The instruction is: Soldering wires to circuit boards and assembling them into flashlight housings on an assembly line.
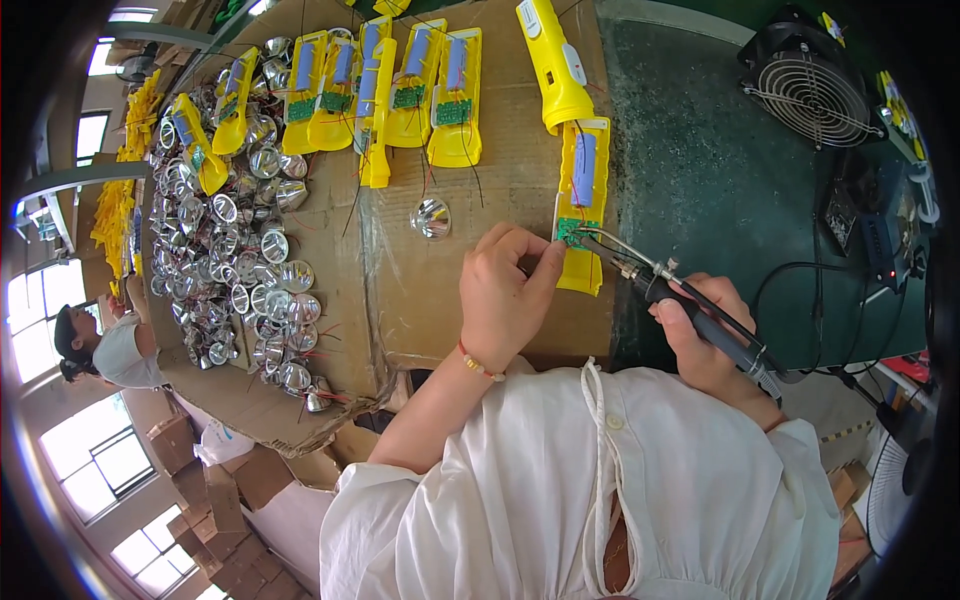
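A yellow flashlight half-shell (582, 275) lies open-side up in front of me, with a purple battery cell (584, 172) and a green circuit board (574, 229) inside. My right hand (700, 335) grips a black soldering iron (655, 288) with a thin metal feed tube along it; its tip reaches the board. Thumb and forefinger of my left hand (505, 290) are pinched together at the board's left edge; whatever is between them is too small to make out. Just beyond the half-shell rests a yellow flashlight body (552, 70).
Several half-shells with batteries and boards (455, 100) line the far side of the cardboard (520, 190). A single reflector (431, 218) lies left of my hand, beside a large heap of reflectors (230, 240). A fan with a wire guard (812, 95) stands far right. Another person (115, 345) sits at left.
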`<state>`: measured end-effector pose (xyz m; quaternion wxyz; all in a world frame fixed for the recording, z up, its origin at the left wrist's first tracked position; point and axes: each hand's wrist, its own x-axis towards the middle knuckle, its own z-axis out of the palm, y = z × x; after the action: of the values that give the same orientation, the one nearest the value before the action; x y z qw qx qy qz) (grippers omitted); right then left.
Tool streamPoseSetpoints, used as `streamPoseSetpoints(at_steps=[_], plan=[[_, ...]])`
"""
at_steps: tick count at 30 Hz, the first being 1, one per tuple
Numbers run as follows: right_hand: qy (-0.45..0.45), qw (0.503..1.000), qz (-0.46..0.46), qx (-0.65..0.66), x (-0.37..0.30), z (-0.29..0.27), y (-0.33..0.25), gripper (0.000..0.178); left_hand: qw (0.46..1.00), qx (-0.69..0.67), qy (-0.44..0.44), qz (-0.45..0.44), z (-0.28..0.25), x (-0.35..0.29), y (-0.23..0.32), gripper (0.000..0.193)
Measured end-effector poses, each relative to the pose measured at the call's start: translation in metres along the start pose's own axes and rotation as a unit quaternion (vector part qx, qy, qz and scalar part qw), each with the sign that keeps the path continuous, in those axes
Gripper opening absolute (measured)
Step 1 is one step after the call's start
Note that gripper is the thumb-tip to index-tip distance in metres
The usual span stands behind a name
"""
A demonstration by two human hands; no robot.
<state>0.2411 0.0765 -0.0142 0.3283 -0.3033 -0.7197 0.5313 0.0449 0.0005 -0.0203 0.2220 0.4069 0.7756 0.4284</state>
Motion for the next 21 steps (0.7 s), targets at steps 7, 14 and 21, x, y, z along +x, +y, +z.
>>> streamPoseSetpoints(at_steps=[7,14,21], plan=[[-0.028,0.999,0.023,-0.031,0.001,-0.003,-0.006,0.014,1.0,0.006,-0.008,-0.007,0.0,0.0,0.002,0.016],[0.0,1.0,-0.021,0.006,-0.005,-0.009,0.003,0.017,1.0,0.005,-0.011,-0.019,0.0,0.001,0.001,0.016],[0.061,0.998,0.012,0.029,-0.008,-0.02,0.011,0.016,0.997,-0.047,-0.008,-0.055,-0.003,0.005,0.006,0.014]])
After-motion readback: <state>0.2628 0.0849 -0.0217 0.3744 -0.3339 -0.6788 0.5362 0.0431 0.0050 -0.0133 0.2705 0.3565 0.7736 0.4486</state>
